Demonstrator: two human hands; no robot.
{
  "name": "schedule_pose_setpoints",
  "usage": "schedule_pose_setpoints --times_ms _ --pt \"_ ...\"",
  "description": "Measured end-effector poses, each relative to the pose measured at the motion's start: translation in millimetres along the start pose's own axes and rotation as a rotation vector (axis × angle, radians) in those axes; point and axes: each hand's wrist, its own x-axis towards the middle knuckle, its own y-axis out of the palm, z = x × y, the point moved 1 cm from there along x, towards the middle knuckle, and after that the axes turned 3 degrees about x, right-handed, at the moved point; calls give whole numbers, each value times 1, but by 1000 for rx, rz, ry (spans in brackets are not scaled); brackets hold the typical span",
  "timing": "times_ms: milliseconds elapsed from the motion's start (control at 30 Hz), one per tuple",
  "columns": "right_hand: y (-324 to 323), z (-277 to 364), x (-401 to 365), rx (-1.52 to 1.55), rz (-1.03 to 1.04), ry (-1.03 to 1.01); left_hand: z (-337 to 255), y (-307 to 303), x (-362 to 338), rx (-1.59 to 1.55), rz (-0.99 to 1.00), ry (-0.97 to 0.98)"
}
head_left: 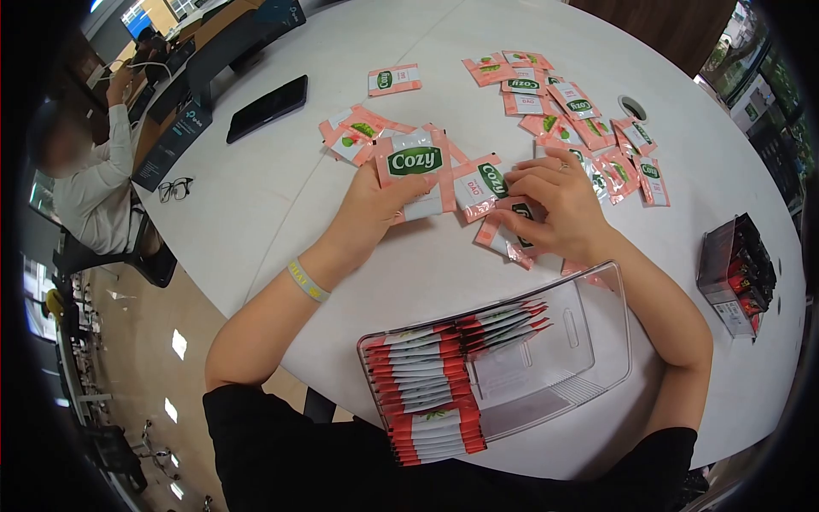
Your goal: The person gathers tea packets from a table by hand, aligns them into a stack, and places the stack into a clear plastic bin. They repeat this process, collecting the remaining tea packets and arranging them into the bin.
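Note:
My left hand (pixel 375 200) is closed around pink-and-white Cozy tea sachets (pixel 415 160), its thumb across their front. My right hand (pixel 559 205) has its thumb and fingers curled in at the edge of another Cozy sachet (pixel 482 186), which reaches toward the left hand's bunch. Below that hand one more sachet (pixel 505 242) lies on the table. Close in front of my body stands a clear plastic box (pixel 546 341), tilted in view. A row of red-and-white sachets (pixel 418 375) stands packed along its left side, with a shorter row beside it at the back.
Loose sachets (pixel 572 107) are scattered at the back right of the white table (pixel 341 51). A phone (pixel 268 108), glasses (pixel 176 189) and cardboard boxes (pixel 175 136) lie left. A dark box of red packets (pixel 738 277) stands right. A person (pixel 94 183) sits at the far left.

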Motion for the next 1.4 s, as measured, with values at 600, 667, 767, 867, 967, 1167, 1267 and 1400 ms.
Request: schedule_pose_setpoints --times_ms 600,667,767,867,967,1167,1267,1400 --pt "13 14 17 -101 -198 -203 0 6 0 -247 -11 -78" --pt "10 10 13 -74 -250 -254 1 6 -1 -262 -24 -70" --pt "2 15 9 -23 -278 -371 3 3 0 -305 21 -27" --pt "2 20 14 -51 -197 -534 1 6 -3 -445 107 -165" --pt "11 19 16 -79 -158 -630 3 8 -7 -231 348 -190" --pt "3 15 12 -148 -232 -173 -2 11 -3 -322 219 -106" --pt "3 6 10 -116 -150 163 -1 0 0 -436 237 -123" --pt "6 1 8 113 -117 275 5 -2 -3 -544 455 -126"
